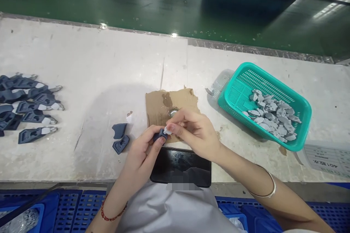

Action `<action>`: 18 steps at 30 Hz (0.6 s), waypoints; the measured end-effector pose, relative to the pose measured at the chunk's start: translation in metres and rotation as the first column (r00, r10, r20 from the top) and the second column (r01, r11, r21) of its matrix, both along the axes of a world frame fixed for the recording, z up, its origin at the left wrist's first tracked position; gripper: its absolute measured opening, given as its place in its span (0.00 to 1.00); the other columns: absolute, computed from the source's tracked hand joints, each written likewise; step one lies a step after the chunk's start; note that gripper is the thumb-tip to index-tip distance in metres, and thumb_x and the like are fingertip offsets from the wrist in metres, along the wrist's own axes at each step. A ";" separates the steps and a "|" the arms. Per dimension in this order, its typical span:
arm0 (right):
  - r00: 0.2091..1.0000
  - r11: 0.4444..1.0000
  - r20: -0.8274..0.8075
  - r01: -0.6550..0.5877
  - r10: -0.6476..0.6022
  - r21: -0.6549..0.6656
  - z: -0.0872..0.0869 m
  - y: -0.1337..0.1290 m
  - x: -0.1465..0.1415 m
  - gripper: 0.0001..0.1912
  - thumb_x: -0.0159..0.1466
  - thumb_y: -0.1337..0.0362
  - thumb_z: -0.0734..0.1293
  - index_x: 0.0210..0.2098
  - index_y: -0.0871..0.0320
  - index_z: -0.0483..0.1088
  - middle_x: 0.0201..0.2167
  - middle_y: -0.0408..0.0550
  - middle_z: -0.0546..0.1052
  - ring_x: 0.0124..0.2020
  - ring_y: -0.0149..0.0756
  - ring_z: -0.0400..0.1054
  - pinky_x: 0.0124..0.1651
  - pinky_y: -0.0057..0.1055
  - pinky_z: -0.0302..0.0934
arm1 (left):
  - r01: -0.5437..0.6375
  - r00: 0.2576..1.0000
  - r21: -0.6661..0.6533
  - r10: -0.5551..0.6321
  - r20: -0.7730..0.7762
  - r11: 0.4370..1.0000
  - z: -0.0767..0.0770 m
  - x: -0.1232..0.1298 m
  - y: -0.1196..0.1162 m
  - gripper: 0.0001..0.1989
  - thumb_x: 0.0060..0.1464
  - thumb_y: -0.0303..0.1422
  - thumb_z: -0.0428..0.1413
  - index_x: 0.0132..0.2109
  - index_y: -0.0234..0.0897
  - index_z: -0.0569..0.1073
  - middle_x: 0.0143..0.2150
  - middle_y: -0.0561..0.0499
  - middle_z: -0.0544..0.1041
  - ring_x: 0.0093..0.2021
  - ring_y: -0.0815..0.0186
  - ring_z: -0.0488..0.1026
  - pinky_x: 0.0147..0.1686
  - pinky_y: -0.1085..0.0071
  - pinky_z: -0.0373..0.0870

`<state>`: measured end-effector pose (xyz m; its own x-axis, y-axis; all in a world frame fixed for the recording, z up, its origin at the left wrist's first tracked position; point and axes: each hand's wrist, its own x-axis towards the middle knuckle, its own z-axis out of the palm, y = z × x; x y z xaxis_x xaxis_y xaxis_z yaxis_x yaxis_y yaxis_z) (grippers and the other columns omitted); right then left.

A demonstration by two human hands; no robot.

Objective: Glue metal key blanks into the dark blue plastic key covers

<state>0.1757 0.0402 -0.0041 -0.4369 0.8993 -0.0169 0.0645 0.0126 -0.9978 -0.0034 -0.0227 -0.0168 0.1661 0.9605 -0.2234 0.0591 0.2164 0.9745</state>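
My left hand (146, 149) pinches a dark blue plastic part (158, 135) between thumb and fingers. Against its upper end, my right hand (195, 131) holds a small light grey piece (167, 130), so the two parts touch. Both hands are over the near edge of a torn piece of brown cardboard (155, 105). On the cardboard, just beyond my right fingers, sits a small round metal cap (173, 112), partly hidden. Left of my left hand lie two loose dark blue parts (120, 143).
A green basket (232, 105) with many grey pieces (276, 116) stands at right, beside a labelled box (328, 158). Dark blue parts with grey ends (35, 116) lie at far left. A black phone (180, 167) rests at the near edge. Beyond the table runs a green surface (164, 3).
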 end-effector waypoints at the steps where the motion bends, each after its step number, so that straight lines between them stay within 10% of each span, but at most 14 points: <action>1: 1.000 1.000 0.027 -0.007 0.006 0.029 0.000 0.000 0.000 0.12 0.72 0.55 0.68 0.35 0.56 0.73 0.27 0.41 0.78 0.27 0.28 0.70 0.30 0.26 0.64 | 0.000 1.000 -0.004 0.000 -0.011 1.000 0.000 0.000 0.000 0.15 0.71 0.38 0.51 0.58 0.42 0.77 0.46 0.49 0.79 0.44 0.64 0.73 0.46 0.72 0.67; 18: 0.989 0.936 0.151 -0.051 -0.002 0.349 -0.002 0.004 0.001 0.07 0.74 0.62 0.65 0.42 0.56 0.74 0.32 0.43 0.77 0.32 0.30 0.72 0.37 0.26 0.67 | -0.118 0.991 -0.050 0.121 0.058 0.992 0.004 0.003 0.002 0.14 0.66 0.41 0.59 0.52 0.41 0.82 0.39 0.50 0.83 0.38 0.65 0.76 0.40 0.74 0.72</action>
